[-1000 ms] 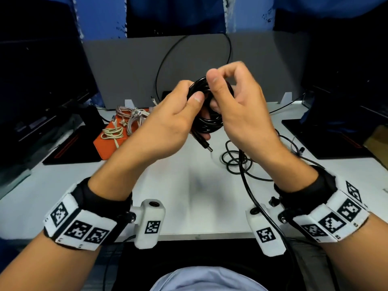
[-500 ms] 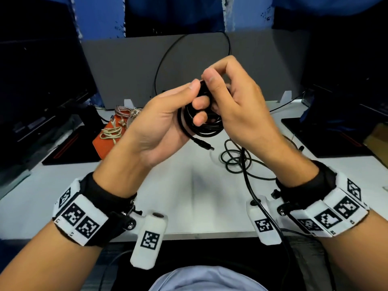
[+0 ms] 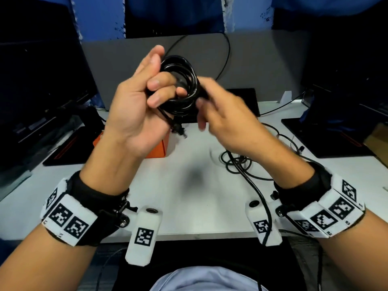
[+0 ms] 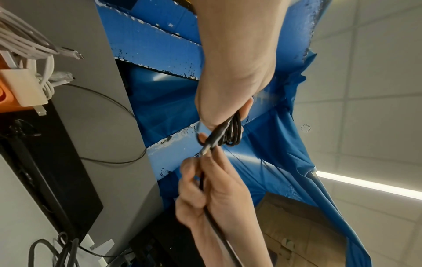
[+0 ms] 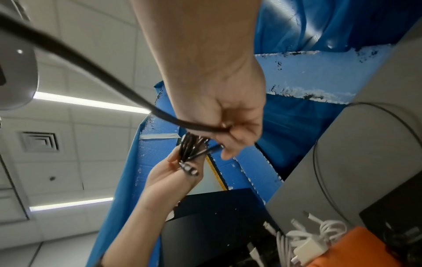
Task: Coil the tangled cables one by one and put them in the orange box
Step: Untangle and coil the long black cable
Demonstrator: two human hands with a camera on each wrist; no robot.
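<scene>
My left hand (image 3: 163, 89) is raised above the table, fingers curled round a black cable coil (image 3: 180, 80) of several loops. A plug end (image 3: 178, 129) hangs below the palm. To the coil's right my right hand (image 3: 203, 101), blurred, grips the free strand of the same cable (image 4: 203, 182), which runs down past my right wrist (image 3: 258, 192). In the right wrist view the strand (image 5: 194, 126) passes through my right fingers just above the coil (image 5: 189, 150). The orange box (image 3: 159, 148) sits on the table behind my left hand, mostly hidden.
White cables and a charger (image 5: 306, 249) lie in the orange box (image 5: 365, 249). A loose black cable tangle (image 3: 237, 164) lies on the white table (image 3: 189, 206) at right. A grey partition (image 3: 262, 66) stands behind, and dark monitors (image 3: 42, 80) flank both sides.
My left hand has turned palm-up and lifted the coil higher. My right hand has come off the coil's top and dropped to its right side along the strand.
</scene>
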